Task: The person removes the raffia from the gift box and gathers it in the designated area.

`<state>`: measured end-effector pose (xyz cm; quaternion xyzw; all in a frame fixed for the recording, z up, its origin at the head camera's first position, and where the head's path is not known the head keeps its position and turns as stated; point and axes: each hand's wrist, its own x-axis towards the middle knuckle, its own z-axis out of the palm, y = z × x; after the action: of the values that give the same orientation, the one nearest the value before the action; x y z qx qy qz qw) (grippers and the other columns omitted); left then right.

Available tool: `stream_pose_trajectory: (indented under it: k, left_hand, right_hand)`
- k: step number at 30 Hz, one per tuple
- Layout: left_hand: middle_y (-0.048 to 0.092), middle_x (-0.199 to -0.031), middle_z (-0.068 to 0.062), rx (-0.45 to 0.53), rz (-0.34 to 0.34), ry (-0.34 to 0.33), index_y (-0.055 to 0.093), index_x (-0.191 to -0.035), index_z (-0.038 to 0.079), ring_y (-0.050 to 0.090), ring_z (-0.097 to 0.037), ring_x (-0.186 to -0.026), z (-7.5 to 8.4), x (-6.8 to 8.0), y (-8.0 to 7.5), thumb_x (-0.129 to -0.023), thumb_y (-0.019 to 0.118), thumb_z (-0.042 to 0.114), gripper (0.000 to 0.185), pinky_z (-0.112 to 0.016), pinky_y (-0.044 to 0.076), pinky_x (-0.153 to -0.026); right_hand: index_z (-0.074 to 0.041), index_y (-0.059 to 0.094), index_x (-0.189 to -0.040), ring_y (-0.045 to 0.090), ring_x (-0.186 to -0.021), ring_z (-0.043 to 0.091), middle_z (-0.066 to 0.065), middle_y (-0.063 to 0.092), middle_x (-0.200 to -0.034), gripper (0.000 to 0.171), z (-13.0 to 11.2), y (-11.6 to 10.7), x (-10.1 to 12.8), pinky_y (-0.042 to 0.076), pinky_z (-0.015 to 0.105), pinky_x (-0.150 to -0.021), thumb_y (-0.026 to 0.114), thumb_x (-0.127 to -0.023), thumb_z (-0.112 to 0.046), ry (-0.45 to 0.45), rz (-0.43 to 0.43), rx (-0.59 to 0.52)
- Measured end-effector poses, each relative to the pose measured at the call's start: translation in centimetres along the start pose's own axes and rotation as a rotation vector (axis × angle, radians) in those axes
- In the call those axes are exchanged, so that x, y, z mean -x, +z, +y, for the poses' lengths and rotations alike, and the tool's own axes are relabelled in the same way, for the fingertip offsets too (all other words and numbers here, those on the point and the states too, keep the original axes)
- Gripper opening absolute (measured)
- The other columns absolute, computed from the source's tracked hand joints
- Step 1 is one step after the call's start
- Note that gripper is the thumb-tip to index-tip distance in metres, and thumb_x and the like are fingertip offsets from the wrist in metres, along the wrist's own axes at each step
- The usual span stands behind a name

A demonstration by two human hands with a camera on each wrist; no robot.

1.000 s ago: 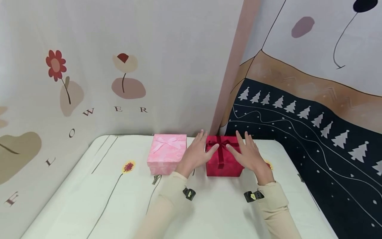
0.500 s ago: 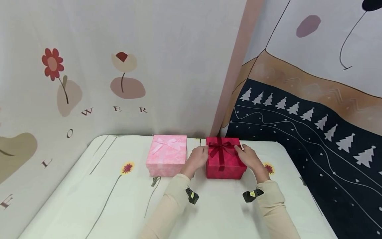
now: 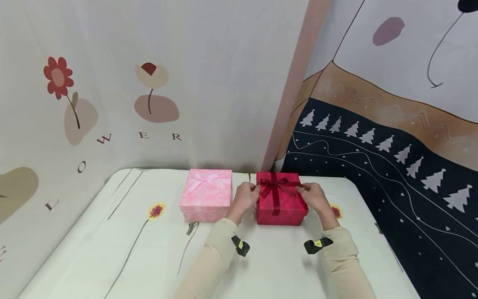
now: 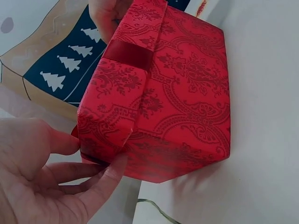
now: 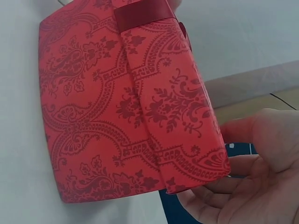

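Since one second ago, left hand (image 3: 243, 200) and right hand (image 3: 315, 199) go from spread to pinching the lid (image 4: 119, 81) of the red box (image 3: 286, 207) at its left and right edges. Box stands at the table's (image 3: 274, 270) far side, right of the pink box (image 3: 206, 197).

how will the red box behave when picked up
The red box looks stiff: its walls seem flat between the left hand and right hand. Its lid may lift off alone, since its rim visibly overlaps the walls. Squat and square-cornered, the box seems unlikely to roll.
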<state>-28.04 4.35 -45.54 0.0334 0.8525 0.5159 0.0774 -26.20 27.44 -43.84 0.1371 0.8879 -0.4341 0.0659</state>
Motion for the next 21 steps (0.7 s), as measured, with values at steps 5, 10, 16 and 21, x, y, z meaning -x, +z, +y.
stream_pose_trajectory:
  k: [5,10,16,21]
  left_hand:
    - [0.062,-0.079,-0.006,0.013,-0.009,-0.003,0.075,-0.098,0.0,0.055,-0.016,-0.078,0.1,0.1,0.0,-0.107,0.054,0.02,0.03,-0.028,0.046,-0.067]
    - [0.057,-0.074,-0.004,0.024,-0.013,-0.001,0.073,-0.094,0.001,0.053,-0.015,-0.073,0.4,0.2,-0.1,-0.107,0.054,0.02,0.03,-0.026,0.043,-0.064]
    - [0.058,-0.072,-0.005,0.036,-0.02,0.019,0.072,-0.092,0.001,0.053,-0.015,-0.071,0.9,0.3,-0.5,-0.107,0.055,0.019,0.029,-0.025,0.044,-0.061]
    - [0.06,-0.074,-0.005,0.034,-0.01,0.057,0.074,-0.099,-0.002,0.054,-0.014,-0.071,1.2,0.4,-0.6,-0.107,0.055,0.017,0.027,-0.023,0.045,-0.061]
  right_hand:
    - [0.015,0.044,-0.146,0.054,-0.128,0.044,0.035,0.049,-0.144,0.051,0.1,-0.1,0.0,0.049,0.051,-0.107,0.048,-0.109,-0.02,-0.005,-0.008,-0.023]
    - [0.015,0.045,-0.147,0.053,-0.13,0.045,0.035,0.049,-0.145,0.051,-0.1,-0.3,0.2,0.048,0.052,-0.108,0.048,-0.109,-0.02,-0.009,-0.004,-0.025]
    - [0.014,0.045,-0.147,0.054,-0.127,0.044,0.034,0.051,-0.144,0.05,-0.3,-0.7,0.3,0.048,0.052,-0.108,0.048,-0.109,-0.019,-0.025,0.005,-0.033]
    - [0.013,0.047,-0.146,0.057,-0.125,0.042,0.033,0.053,-0.142,0.049,-0.6,-0.8,0.5,0.05,0.05,-0.106,0.049,-0.109,-0.019,-0.038,0.01,-0.049]
